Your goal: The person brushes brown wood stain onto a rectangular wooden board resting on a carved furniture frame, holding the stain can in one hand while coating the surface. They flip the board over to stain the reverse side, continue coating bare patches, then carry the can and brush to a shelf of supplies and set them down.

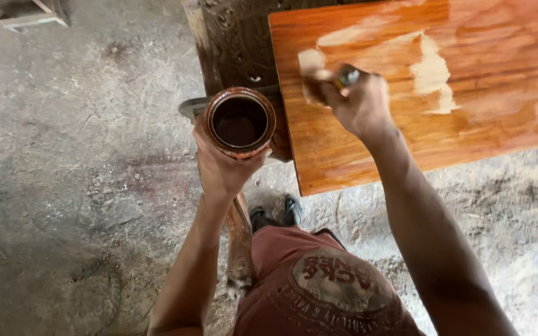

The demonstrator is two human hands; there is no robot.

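brush (319, 84) in right-hand fingers (350, 93), on wooden panel (481, 112)

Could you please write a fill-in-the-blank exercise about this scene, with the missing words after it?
1. The left hand holds a round ____ of dark liquid.
2. The right hand presses a brush on the ____ board.
3. Pale, uncoated patches remain on the ____.
4. The ground below is ____ concrete.

Missing words: can; wooden; board; grey
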